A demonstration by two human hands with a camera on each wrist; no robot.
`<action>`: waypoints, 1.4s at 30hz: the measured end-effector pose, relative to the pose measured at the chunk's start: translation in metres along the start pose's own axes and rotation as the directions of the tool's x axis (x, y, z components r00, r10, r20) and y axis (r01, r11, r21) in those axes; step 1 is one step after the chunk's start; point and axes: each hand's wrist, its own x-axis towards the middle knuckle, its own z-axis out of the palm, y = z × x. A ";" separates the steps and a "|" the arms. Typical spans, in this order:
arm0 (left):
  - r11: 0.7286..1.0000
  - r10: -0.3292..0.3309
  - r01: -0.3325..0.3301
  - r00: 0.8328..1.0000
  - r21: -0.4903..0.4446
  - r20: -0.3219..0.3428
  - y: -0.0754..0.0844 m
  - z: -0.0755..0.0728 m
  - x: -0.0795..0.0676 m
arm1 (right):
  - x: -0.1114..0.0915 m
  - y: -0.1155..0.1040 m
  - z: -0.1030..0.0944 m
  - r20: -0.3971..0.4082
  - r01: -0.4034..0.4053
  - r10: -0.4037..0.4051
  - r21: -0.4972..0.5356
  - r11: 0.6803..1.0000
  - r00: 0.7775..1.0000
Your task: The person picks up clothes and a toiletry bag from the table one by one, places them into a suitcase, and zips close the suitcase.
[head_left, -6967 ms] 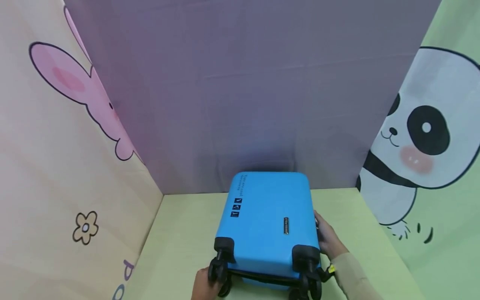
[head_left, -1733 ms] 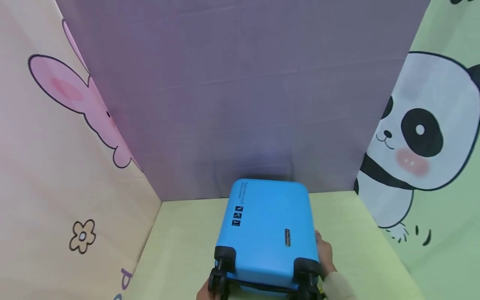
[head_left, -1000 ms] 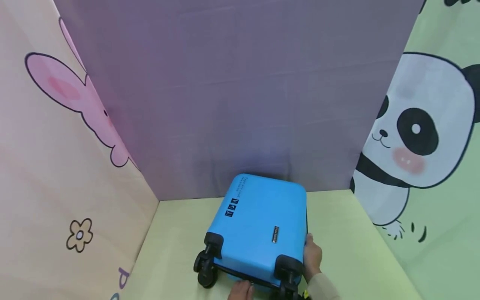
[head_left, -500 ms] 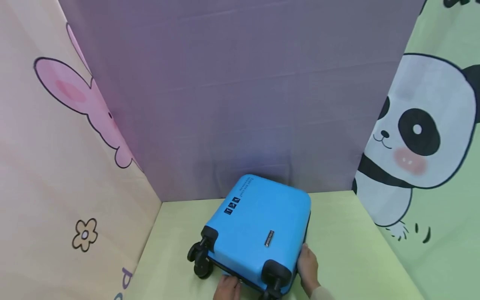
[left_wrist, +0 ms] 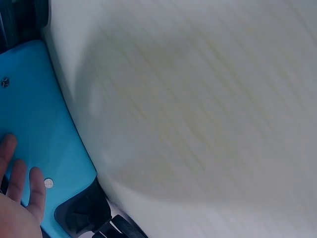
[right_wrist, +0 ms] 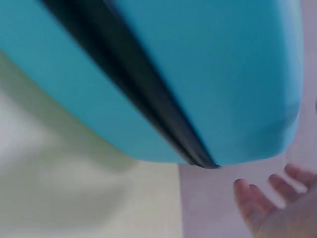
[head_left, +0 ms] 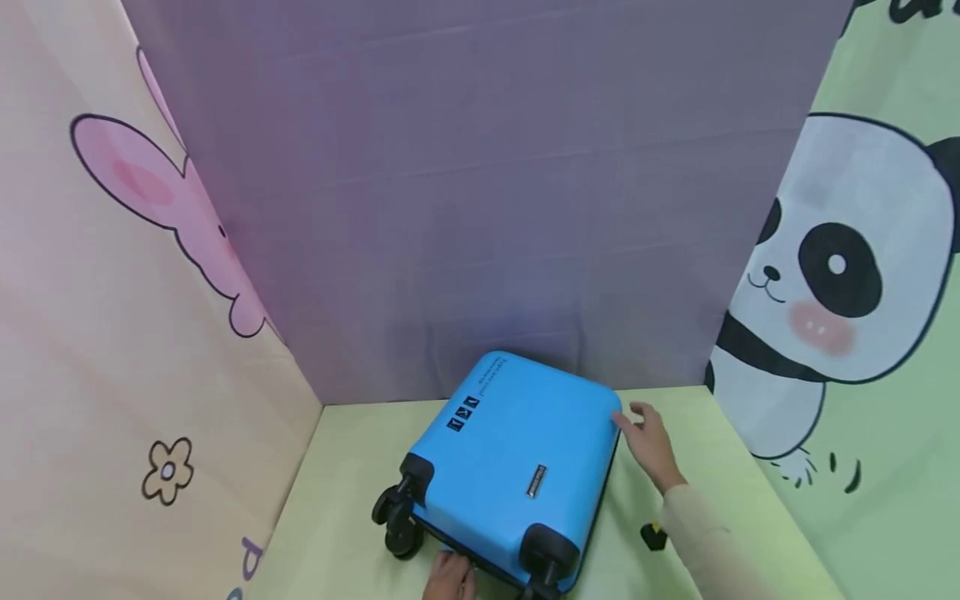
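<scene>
A blue hard-shell suitcase (head_left: 517,450) lies on its side at an angle on the pale yellow table, its wheeled end turned toward me. Two black double wheels (head_left: 401,521) and black corner guards show at that end. My left hand (head_left: 450,577) is at the wheeled end, partly cut off by the frame's bottom; in the left wrist view its fingers (left_wrist: 35,193) extend against the blue shell. My right hand (head_left: 651,442) is beside the far right corner, fingers spread and slightly bent. In the right wrist view, a gap shows between those fingertips (right_wrist: 241,188) and the shell.
A grey-purple cloth wall (head_left: 480,183) rises behind the suitcase. Printed side walls with a rabbit (head_left: 135,171) and a panda (head_left: 862,258) flank the table (head_left: 352,467). A small black-and-yellow object (head_left: 654,536) is beside the right sleeve; I cannot tell whether it is attached.
The suitcase has turned, its wheeled end swinging left. My left hand has shifted from the left wheel to the end's middle; my right hand has moved from the right side to the far corner.
</scene>
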 end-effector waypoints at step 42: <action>0.969 -0.247 0.220 0.889 -0.114 -0.385 -0.039 -0.015 0.022 | -0.069 0.016 -0.032 0.339 0.439 -0.366 -0.171 0.882 0.867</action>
